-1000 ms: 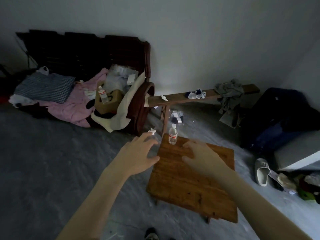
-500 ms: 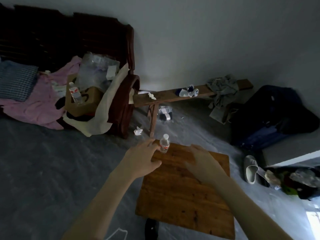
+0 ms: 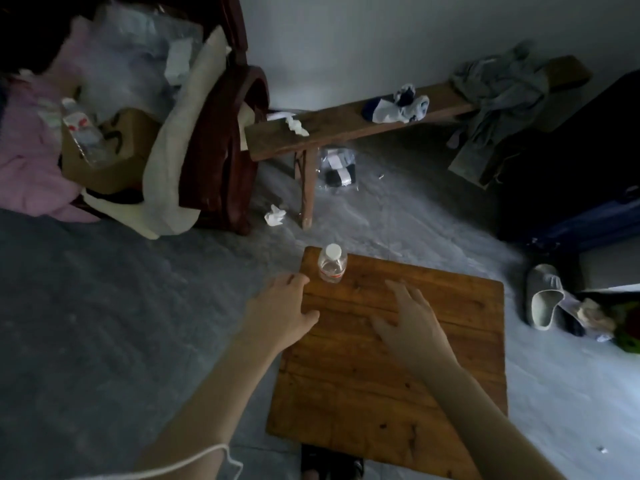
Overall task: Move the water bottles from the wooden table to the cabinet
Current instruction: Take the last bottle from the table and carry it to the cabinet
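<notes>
A small clear water bottle [image 3: 332, 263] with a white cap and red label stands upright near the far left corner of the low wooden table [image 3: 415, 393]. My left hand [image 3: 278, 310] hovers at the table's left edge, just short of the bottle, with relaxed fingers and nothing in it. Over the middle of the tabletop, my right hand [image 3: 410, 318] is spread with straight fingers and holds nothing. A second water bottle [image 3: 80, 129] lies in a cardboard box [image 3: 114, 150] on the cluttered dark wooden seat at the upper left. No cabinet is in view.
A long wooden bench [image 3: 346, 123] with socks and grey clothes runs behind the table. Crumpled tissue [image 3: 275, 215] and a plastic packet [image 3: 337, 171] lie on the grey floor. A dark bag [image 3: 571, 174] and a slipper [image 3: 543, 296] sit at the right.
The view has moved closer and tilted down over the table. Both hands stay spread near the bottle, the left one now close beside it.
</notes>
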A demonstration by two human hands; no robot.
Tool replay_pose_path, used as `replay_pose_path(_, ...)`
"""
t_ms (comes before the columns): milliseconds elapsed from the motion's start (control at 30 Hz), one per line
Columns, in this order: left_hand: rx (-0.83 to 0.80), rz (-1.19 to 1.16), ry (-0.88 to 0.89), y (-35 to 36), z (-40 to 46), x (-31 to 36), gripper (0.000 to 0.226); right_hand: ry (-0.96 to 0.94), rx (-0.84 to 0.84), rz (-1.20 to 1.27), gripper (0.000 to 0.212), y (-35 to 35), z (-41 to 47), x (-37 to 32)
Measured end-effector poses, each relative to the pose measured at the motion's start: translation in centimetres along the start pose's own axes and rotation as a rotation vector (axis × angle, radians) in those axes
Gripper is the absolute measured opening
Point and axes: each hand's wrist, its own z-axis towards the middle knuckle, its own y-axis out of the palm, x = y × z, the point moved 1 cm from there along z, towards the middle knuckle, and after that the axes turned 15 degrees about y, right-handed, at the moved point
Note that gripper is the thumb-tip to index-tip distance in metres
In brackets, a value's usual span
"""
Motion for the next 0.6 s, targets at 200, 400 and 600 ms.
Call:
replay_pose_path(200,-0.04,-0.047,-0.054,6.1,5.3,-2.7,0.077,0.025,-0.053,0.045,0.071,5.2,6.2,2.2)
replay_pose_path(400,0.041,-0.375,-0.097,11.2,10.8,-5.9,0.103,0.022,-0.08,0.044,0.072,9.8,10.7,3.3)
replay_pose_path(600,0.129,-0.537,0.067,12.1,15.4,-9.4,0.109,-0.001,-0.087,0.038,0.068,12.3,13.3,4.1)
